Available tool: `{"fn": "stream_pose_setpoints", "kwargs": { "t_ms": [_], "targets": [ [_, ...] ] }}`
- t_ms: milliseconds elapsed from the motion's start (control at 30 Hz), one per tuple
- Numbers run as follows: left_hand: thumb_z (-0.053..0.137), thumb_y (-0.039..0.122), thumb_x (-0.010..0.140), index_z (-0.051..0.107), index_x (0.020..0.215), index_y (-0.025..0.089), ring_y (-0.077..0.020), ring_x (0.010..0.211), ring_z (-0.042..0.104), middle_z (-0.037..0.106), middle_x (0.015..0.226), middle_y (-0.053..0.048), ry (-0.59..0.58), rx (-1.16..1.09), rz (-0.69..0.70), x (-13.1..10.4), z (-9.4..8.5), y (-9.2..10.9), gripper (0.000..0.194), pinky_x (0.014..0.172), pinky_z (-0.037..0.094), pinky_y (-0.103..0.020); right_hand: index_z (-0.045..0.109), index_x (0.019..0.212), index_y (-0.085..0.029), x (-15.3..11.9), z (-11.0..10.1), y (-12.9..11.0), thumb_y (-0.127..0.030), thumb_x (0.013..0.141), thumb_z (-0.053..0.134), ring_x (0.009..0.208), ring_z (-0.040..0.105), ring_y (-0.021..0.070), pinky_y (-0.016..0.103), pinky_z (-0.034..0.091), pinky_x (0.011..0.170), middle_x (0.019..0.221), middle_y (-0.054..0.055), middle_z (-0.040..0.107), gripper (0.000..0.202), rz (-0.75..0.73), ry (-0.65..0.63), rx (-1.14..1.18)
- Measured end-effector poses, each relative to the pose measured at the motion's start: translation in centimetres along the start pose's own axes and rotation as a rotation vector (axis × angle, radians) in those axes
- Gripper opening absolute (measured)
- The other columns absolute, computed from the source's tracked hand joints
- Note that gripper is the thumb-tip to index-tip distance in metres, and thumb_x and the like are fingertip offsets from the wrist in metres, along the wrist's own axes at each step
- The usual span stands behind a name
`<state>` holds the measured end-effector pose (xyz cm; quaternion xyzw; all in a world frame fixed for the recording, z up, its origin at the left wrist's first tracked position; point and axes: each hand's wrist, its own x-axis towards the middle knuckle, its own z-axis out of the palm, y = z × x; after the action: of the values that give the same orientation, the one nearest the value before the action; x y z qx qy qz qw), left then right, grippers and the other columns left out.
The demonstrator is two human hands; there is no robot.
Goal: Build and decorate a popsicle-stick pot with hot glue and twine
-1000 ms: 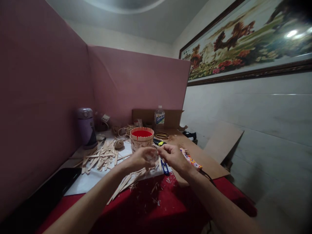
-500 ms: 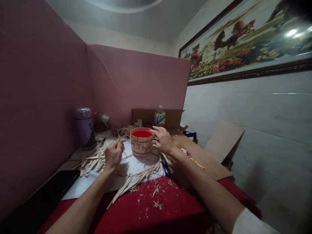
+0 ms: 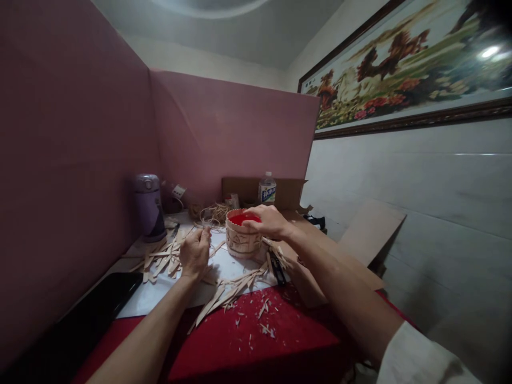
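A small round pot (image 3: pixel 242 242) with a red inside stands on white paper, its outside covered in pale wooden pieces with a scalloped rim. My right hand (image 3: pixel 269 221) is over its right edge, fingers bent across the rim and partly covering the red opening. Left of the pot, my left hand (image 3: pixel 195 255) is closed with thumb and fingers pressed together. Thin twine (image 3: pixel 208 217) loops just behind that hand; whether the fingers pinch it is hidden. Flat wooden sticks (image 3: pixel 162 258) lie in a loose pile beside the left hand.
A purple flask (image 3: pixel 149 208) stands at the back left and a labelled bottle (image 3: pixel 267 189) at the back. Split sticks (image 3: pixel 224 296) and a dark cutter-like tool (image 3: pixel 277 268) lie in front. Shavings dot the red cloth (image 3: pixel 296 330). A black slab (image 3: pixel 100 304) is at left.
My right hand has gone from the pot's right side up over its rim. My left hand stays closed beside it. The whole view has shifted slightly.
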<state>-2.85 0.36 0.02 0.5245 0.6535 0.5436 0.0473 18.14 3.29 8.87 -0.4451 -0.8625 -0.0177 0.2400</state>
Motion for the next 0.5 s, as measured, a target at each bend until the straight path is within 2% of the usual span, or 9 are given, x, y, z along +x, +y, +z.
{"fn": "stream_pose_setpoints", "kwargs": {
  "t_ms": [67, 100, 200, 367, 433, 500],
  "targets": [
    [0.04, 0.05, 0.086, 0.06, 0.063, 0.021, -0.0166, 0.059, 0.052, 0.06, 0.058, -0.001, -0.034, 0.028, 0.009, -0.2, 0.0, 0.2, 0.043, 0.055, 0.028, -0.026, 0.072, 0.101, -0.024, -0.2, -0.4, 1.3, -0.037, 0.074, 0.071, 0.095, 0.063, 0.0176, 0.024, 0.041, 0.077, 0.106, 0.002, 0.071, 0.03, -0.055, -0.111, 0.033],
    [0.039, 0.05, 0.087, 0.059, 0.062, 0.021, -0.0165, 0.059, 0.052, 0.06, 0.058, -0.001, -0.045, 0.029, 0.018, -0.3, 0.0, 0.2, 0.043, 0.055, 0.028, -0.026, 0.074, 0.094, -0.023, -0.3, -0.4, 1.7, -0.033, 0.071, 0.073, 0.09, 0.063, 0.0163, 0.023, 0.041, 0.074, 0.099, 0.001, 0.072, 0.024, -0.056, -0.136, 0.031],
    [0.04, 0.048, 0.087, 0.057, 0.059, 0.02, -0.0159, 0.059, 0.052, 0.059, 0.057, -0.001, -0.046, -0.001, 0.074, -0.3, 0.1, 0.2, 0.043, 0.057, 0.029, -0.026, 0.075, 0.08, -0.021, -0.3, 0.2, 1.6, -0.025, 0.074, 0.069, 0.074, 0.063, 0.0137, 0.021, 0.038, 0.065, 0.078, -0.001, 0.072, 0.01, -0.009, -0.115, 0.002],
    [0.04, 0.046, 0.088, 0.057, 0.059, 0.02, -0.0162, 0.061, 0.052, 0.059, 0.058, -0.002, 0.013, -0.045, 0.122, 0.0, 0.0, -0.2, 0.043, 0.057, 0.031, -0.026, 0.075, 0.084, -0.024, 0.3, 0.9, -1.6, -0.037, 0.082, 0.06, 0.076, 0.064, 0.0177, 0.025, 0.037, 0.062, 0.083, 0.003, 0.074, 0.02, 0.05, -0.01, -0.004],
    [0.041, 0.046, 0.087, 0.057, 0.058, 0.019, -0.0159, 0.06, 0.052, 0.058, 0.057, -0.002, 0.041, -0.067, 0.123, 0.0, -0.1, -0.2, 0.043, 0.056, 0.031, -0.026, 0.075, 0.093, -0.027, 0.5, 0.5, -2.0, -0.041, 0.086, 0.055, 0.079, 0.064, 0.0171, 0.024, 0.038, 0.064, 0.089, 0.002, 0.074, 0.025, 0.034, -0.002, 0.038],
    [0.042, 0.045, 0.087, 0.055, 0.057, 0.019, -0.015, 0.056, 0.05, 0.055, 0.053, 0.0, 0.046, -0.096, 0.117, -0.1, -0.2, -0.1, 0.042, 0.055, 0.032, -0.025, 0.072, 0.103, -0.028, 0.5, -0.2, -1.2, -0.044, 0.085, 0.056, 0.084, 0.065, 0.0159, 0.023, 0.041, 0.067, 0.097, 0.001, 0.073, 0.029, -0.024, -0.051, 0.126]
  ]
}}
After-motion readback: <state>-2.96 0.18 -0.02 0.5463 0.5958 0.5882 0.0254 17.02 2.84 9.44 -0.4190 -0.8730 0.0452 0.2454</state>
